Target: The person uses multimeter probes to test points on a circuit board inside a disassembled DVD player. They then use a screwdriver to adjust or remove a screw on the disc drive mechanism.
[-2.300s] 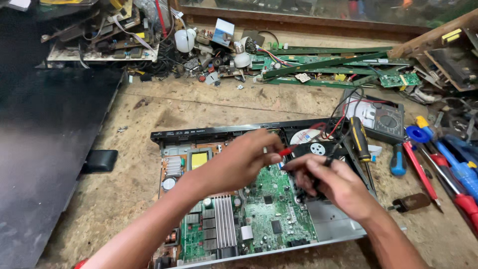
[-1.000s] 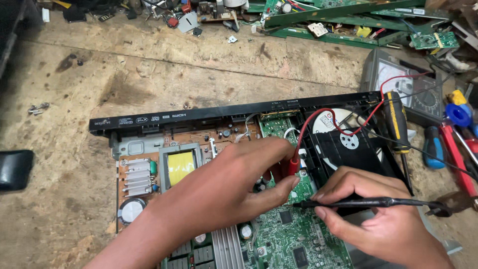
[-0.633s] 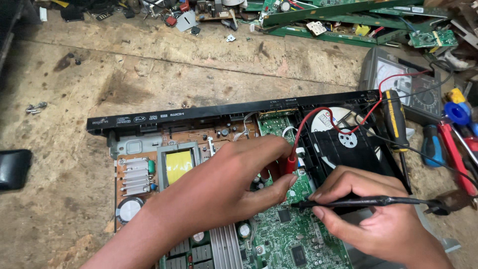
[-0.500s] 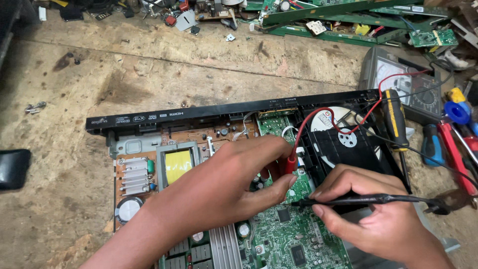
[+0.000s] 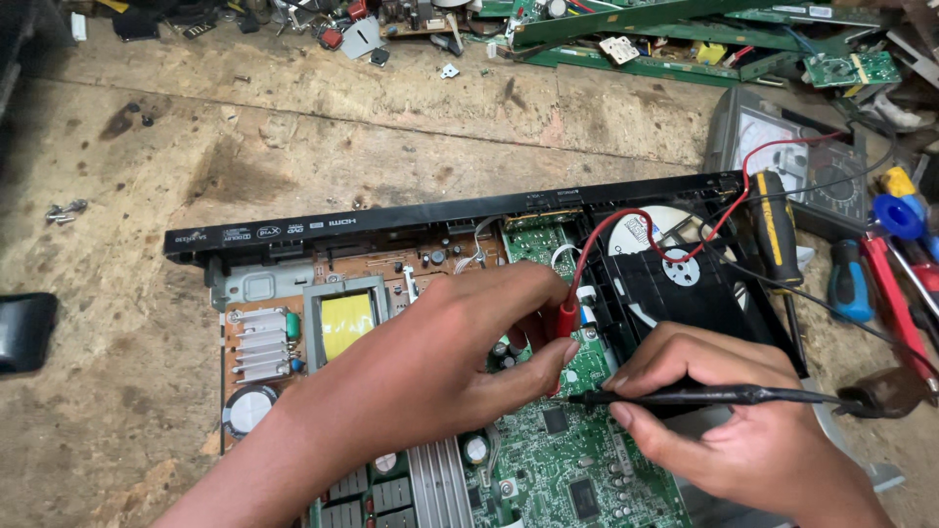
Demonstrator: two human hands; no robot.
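Observation:
An opened disc player (image 5: 293, 235) lies on the bench, its green circuit board (image 5: 577, 469) and brown power board (image 5: 352, 284) exposed. My left hand (image 5: 440, 352) grips a red meter probe (image 5: 565, 323) and presses its tip onto the green board. My right hand (image 5: 724, 420) holds a black probe (image 5: 704, 395) like a pen, its tip touching the board just left of my fingers. A red lead (image 5: 685, 240) runs from the red probe across the black disc drive (image 5: 675, 284) to an analogue multimeter (image 5: 802, 156) at the right.
A yellow-and-black screwdriver (image 5: 778, 230) lies on the drive's right edge. Red and blue hand tools (image 5: 880, 284) sit at the far right. Green circuit boards and scrap parts (image 5: 646, 29) crowd the back edge. A dark object (image 5: 24, 332) rests at the left.
The view has closed in on the player since the oldest frame. Both hands have kept their probes on the green board, barely shifting in the last second.

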